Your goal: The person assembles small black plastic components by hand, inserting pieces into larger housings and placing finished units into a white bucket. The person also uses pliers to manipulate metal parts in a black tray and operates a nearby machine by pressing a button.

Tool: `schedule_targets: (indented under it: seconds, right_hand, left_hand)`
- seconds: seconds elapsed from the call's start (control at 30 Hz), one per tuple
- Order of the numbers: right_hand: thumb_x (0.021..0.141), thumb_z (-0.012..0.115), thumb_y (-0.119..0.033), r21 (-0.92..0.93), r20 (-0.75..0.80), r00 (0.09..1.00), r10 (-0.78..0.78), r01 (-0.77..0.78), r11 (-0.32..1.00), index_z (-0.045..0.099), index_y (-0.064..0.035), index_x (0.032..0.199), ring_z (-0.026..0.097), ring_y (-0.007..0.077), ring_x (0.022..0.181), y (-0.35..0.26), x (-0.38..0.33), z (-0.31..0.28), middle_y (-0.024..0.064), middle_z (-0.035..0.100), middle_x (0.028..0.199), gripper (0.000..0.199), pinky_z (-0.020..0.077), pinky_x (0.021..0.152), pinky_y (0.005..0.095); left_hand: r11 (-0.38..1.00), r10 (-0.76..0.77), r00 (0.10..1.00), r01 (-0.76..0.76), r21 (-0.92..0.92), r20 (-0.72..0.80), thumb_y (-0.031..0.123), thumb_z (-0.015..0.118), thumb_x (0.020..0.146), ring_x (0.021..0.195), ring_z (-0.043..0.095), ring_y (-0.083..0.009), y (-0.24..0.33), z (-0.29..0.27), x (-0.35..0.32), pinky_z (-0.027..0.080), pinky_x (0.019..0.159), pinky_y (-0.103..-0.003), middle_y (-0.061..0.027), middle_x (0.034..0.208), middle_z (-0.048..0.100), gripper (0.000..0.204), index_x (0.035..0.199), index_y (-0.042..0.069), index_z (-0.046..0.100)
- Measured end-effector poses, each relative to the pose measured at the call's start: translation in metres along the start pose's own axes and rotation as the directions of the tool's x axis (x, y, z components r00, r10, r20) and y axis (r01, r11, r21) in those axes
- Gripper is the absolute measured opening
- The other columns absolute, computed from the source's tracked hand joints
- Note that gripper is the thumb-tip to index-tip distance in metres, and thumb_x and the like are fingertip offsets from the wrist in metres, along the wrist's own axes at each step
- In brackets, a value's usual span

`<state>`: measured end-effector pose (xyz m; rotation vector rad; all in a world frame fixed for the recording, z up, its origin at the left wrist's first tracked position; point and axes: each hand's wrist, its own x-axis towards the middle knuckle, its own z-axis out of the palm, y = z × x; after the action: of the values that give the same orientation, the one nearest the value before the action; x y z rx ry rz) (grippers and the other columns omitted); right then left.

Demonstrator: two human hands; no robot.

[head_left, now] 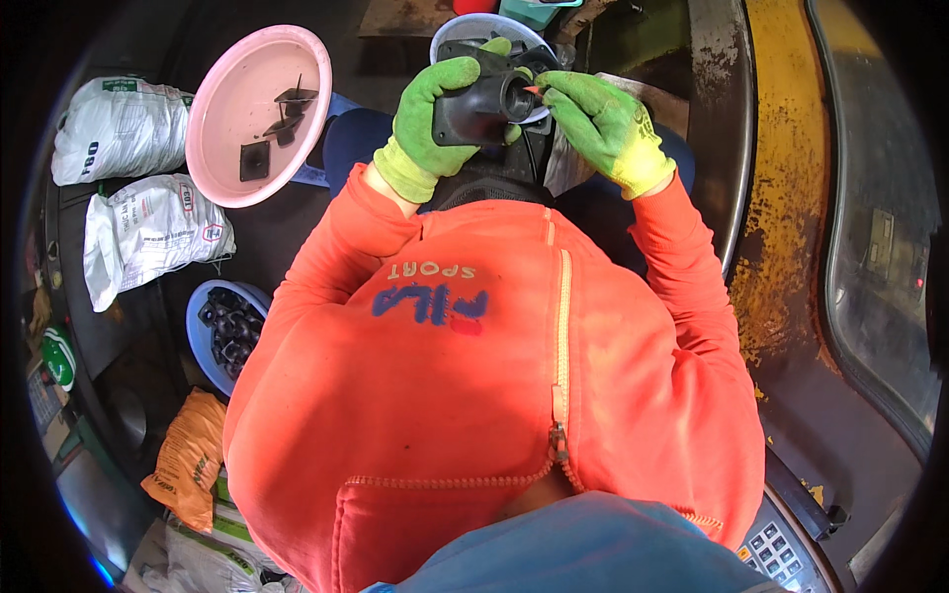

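Note:
My left hand (425, 128), in a green and yellow glove, is wrapped round a black moulded part (473, 117) with a flat flange and a round, hollow neck. The neck points to the right. At its rim, my right hand (605, 127) in a matching glove pinches a small tool with a pointed red tip (534, 89); the glove hides most of it, so its kind does not show. Just beyond the part stands a pale blue basin (457, 27), partly covered by my left hand and the part.
At the left, a tilted pink basin (201, 124) holds several flat black pieces. Lower down, a blue basin (201, 351) is full of dark parts. White sacks (119, 128) and an orange bag (188, 455) lie farther left. A rust-marked yellow machine frame (781, 188) rises at the right.

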<state>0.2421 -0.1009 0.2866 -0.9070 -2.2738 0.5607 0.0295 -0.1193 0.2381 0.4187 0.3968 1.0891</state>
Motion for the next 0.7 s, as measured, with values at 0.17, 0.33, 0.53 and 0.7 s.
schedule_targets:
  seconds: [0.17, 0.33, 0.53, 0.7]
  right_hand:
    - [0.091, 0.06, -0.013, 0.014, 0.007, 0.999, 0.046, -0.046, 0.999, 0.064, -0.0039, 0.115, 0.067, 0.0273, 0.091, -0.003, -0.002, 0.0, 0.0102, 0.07, 0.102, 0.026, 0.054, 0.076, 0.0342]
    - [0.091, 0.06, -0.013, 0.066, -0.02, 0.994, 0.105, -0.104, 0.992, 0.063, -0.0037, 0.117, 0.067, 0.0284, 0.091, -0.003, -0.004, 0.006, 0.0114, 0.069, 0.103, 0.028, 0.0539, 0.077, 0.0346]
    - [0.093, 0.057, -0.011, 0.215, -0.015, 0.977, 0.211, -0.203, 0.955, 0.061, -0.0008, 0.118, 0.067, 0.0271, 0.093, -0.007, -0.01, 0.009, 0.0148, 0.068, 0.105, 0.028, 0.0528, 0.079, 0.0331]
    - [0.095, 0.056, -0.01, 0.489, 0.043, 0.923, 0.381, -0.352, 0.798, 0.058, 0.0021, 0.122, 0.063, 0.0167, 0.092, -0.013, -0.013, 0.018, 0.0106, 0.066, 0.104, 0.029, 0.0503, 0.079, 0.0274]
  left_hand:
    - [0.988, -0.038, 0.998, 0.046, -0.149, 0.055, 0.019, 0.052, 0.086, 0.109, 0.061, -0.0292, 0.008, 0.0, 0.001, 0.053, 0.087, -0.045, -0.0164, 0.125, 0.059, 0.051, 0.134, 0.004, 0.048]
    - [0.957, 0.188, 0.979, -0.202, 0.208, 0.082, 0.007, 0.051, 0.085, 0.117, 0.058, -0.0262, 0.002, -0.001, 0.002, 0.047, 0.1, -0.04, -0.0181, 0.133, 0.054, 0.054, 0.138, 0.0, 0.043]
    - [0.949, 0.274, 0.953, -0.289, 0.125, 0.125, 0.001, 0.054, 0.08, 0.115, 0.058, -0.0267, 0.005, 0.013, 0.007, 0.043, 0.103, -0.036, -0.0171, 0.133, 0.053, 0.063, 0.141, -0.002, 0.039]
    - [0.908, 0.364, 0.91, -0.394, 0.141, 0.198, 0.011, 0.062, 0.081, 0.113, 0.058, -0.0251, 0.015, 0.027, 0.011, 0.045, 0.1, -0.035, -0.0155, 0.128, 0.055, 0.069, 0.144, -0.001, 0.036]
